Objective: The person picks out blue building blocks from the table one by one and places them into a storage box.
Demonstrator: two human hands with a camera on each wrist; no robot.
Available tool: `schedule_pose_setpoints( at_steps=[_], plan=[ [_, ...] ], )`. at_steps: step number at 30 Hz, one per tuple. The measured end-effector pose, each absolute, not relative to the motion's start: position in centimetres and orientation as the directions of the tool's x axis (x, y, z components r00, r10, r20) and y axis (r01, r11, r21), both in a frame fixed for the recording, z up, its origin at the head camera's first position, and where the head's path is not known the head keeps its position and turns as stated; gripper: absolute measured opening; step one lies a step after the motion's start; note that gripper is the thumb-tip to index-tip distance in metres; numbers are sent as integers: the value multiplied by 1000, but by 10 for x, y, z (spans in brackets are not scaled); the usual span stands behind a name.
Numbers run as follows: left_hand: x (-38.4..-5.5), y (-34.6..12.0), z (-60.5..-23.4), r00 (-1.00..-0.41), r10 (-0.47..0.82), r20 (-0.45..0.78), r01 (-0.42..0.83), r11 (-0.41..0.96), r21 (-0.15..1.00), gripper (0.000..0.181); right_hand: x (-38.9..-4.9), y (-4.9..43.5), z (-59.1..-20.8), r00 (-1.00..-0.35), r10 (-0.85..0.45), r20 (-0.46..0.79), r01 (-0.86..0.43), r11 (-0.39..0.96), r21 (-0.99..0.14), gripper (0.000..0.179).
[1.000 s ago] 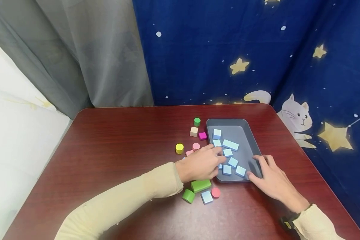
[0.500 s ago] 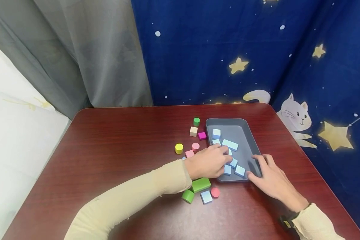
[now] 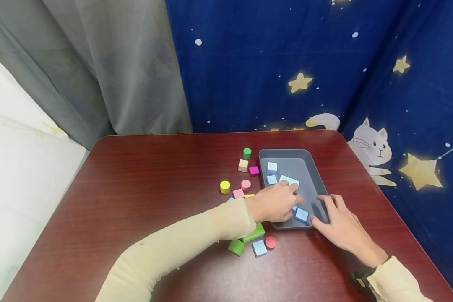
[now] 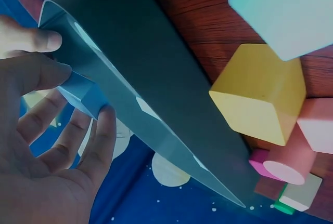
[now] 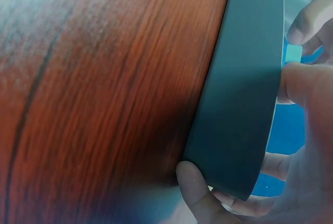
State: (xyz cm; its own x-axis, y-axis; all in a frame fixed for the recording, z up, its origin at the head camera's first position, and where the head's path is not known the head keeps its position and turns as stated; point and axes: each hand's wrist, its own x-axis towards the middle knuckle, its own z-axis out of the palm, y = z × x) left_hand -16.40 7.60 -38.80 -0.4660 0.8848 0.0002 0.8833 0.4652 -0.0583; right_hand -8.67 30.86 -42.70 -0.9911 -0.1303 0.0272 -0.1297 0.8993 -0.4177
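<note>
A dark grey tray (image 3: 307,172) holds several light blue blocks, among them a long one (image 3: 289,180). My left hand (image 3: 274,202) is over the tray's near part and hides some of these blocks. In the left wrist view its thumb and fingers pinch a blue block (image 4: 84,95). My right hand (image 3: 342,224) grips the tray's near right corner; the right wrist view shows a fingertip (image 5: 191,178) low against the tray's outer wall (image 5: 237,89). Right of the tray's nearest blocks, a square blue block (image 3: 301,215) lies close to my left fingers.
Left of the tray lie a green cylinder (image 3: 247,153), a beige cube (image 3: 243,165), a magenta block (image 3: 254,171), a yellow cylinder (image 3: 225,187) and pink pieces (image 3: 246,185). Nearer are green blocks (image 3: 236,247), a blue block (image 3: 259,248) and a red disc (image 3: 270,242). A curtain hangs behind the table.
My left hand has moved right across the tray, now covering blocks that showed before. A yellow block behind the left wrist has come into view. The right hand and tray have stayed put.
</note>
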Motion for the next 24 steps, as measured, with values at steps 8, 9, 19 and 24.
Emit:
schedule_pose_setpoints(
  at_steps=[8,9,19,24],
  plan=[
    [-170,94,-392,-459,889,-9,883,455,-115,39,-87,308,-427,-991,-130,23,-128,900,-416,69],
    [-170,97,-393,-460,888,-11,882,456,-121,39,-87,308,-427,-991,-131,24,-129,900,-416,69],
    [-174,122,-399,-490,871,-42,871,486,-73,44,-86,309,-426,-990,-136,24,-133,900,-415,68],
    [-176,132,-403,-462,886,-30,882,456,-120,42,-86,309,-426,-991,-134,10,-126,899,-420,68]
  ],
)
